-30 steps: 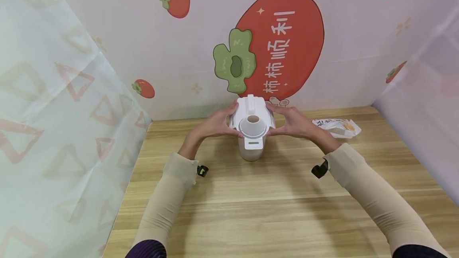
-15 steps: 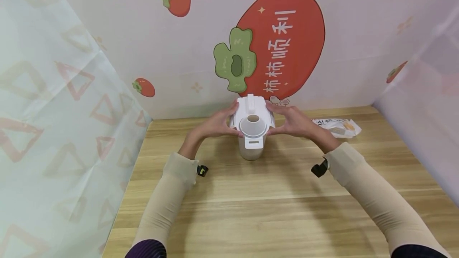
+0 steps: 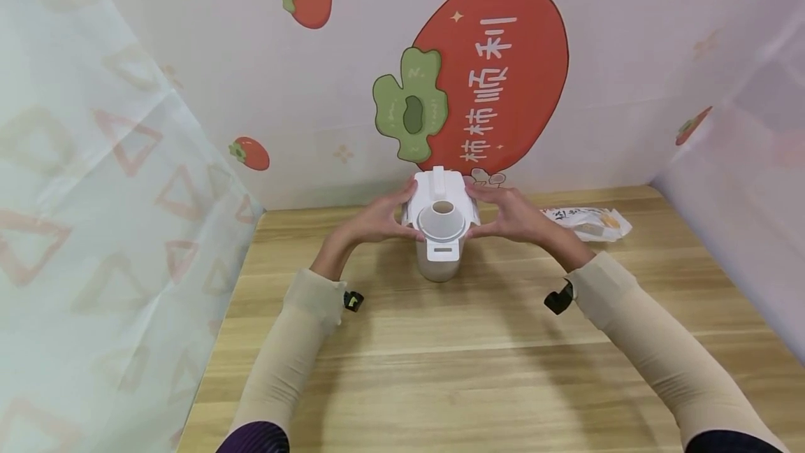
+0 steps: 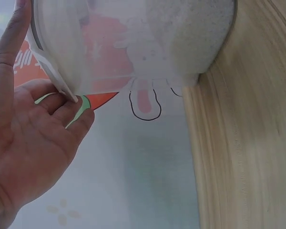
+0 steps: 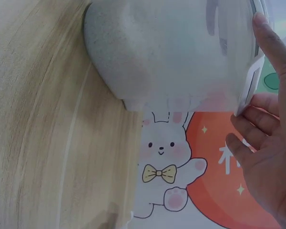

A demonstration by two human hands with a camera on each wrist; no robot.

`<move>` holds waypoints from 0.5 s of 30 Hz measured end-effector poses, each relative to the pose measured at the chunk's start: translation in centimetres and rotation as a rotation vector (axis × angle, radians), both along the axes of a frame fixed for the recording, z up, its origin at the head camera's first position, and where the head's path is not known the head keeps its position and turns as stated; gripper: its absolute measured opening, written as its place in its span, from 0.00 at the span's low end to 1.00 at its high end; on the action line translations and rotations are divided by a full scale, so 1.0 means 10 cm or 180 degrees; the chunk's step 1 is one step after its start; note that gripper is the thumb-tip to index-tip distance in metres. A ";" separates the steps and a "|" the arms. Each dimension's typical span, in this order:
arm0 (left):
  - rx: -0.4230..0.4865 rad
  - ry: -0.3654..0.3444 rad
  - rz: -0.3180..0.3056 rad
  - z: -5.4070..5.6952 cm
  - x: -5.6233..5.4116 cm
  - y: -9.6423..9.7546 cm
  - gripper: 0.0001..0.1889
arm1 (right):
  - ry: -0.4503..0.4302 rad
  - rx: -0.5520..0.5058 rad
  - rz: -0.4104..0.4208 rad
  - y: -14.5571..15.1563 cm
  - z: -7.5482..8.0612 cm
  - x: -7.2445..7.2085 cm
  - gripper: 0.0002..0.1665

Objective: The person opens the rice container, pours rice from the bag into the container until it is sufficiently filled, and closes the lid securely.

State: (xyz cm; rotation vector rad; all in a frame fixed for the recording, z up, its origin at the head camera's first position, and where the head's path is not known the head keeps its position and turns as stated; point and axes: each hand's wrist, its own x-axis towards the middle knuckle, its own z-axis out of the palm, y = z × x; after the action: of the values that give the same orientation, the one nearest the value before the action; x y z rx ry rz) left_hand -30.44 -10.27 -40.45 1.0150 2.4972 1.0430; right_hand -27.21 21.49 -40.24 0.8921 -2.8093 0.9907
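A translucent grain storage container (image 3: 438, 271) with a white lid (image 3: 429, 196) stands on the table near the back wall. The lid has a round grey cap at its front and a raised bar behind. My left hand (image 3: 380, 219) grips the lid's left edge, thumb at the front and fingers behind; the left wrist view shows those fingers at a tilted side clip (image 4: 59, 78). On the other side, my right hand (image 3: 518, 217) holds the lid's right edge, its fingers at the matching side clip (image 5: 250, 88). Pale rice-like grains (image 4: 200, 36) lie in the container's lower part.
A white printed plastic bag (image 3: 591, 224) lies on the table right of the container, partly behind my right forearm. The wooden table (image 3: 440, 369) meets a printed wall (image 3: 314, 110) at the back, with sheets at both sides.
Both hands keep their hold on the lid, and the container stays in its place. The head view shifts only slightly.
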 end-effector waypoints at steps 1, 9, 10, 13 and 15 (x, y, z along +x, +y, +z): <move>0.0022 -0.0002 -0.0011 0.00 0.00 0.00 0.65 | -0.0011 -0.0021 -0.0004 0.00 -0.01 0.00 0.61; 0.0068 -0.0014 -0.0034 -0.04 0.00 0.00 0.65 | -0.0010 -0.0061 0.0003 0.02 -0.06 -0.02 0.61; 0.0050 0.0003 -0.0035 -0.04 0.00 0.00 0.65 | -0.0012 -0.0057 0.0005 0.02 -0.06 -0.02 0.61; -0.0024 0.0066 -0.0037 -0.02 0.00 0.00 0.65 | -0.0005 -0.0059 0.0034 0.03 -0.05 -0.03 0.61; -0.0069 0.0103 -0.0042 0.00 0.01 0.00 0.65 | -0.0004 -0.0064 0.0074 0.04 -0.04 -0.04 0.60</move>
State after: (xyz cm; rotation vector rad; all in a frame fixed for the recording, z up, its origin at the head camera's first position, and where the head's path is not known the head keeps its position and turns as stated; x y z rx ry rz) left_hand -30.38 -10.30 -40.44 1.0490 2.5183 1.0015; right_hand -27.56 21.94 -40.59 0.9244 -2.7910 1.0207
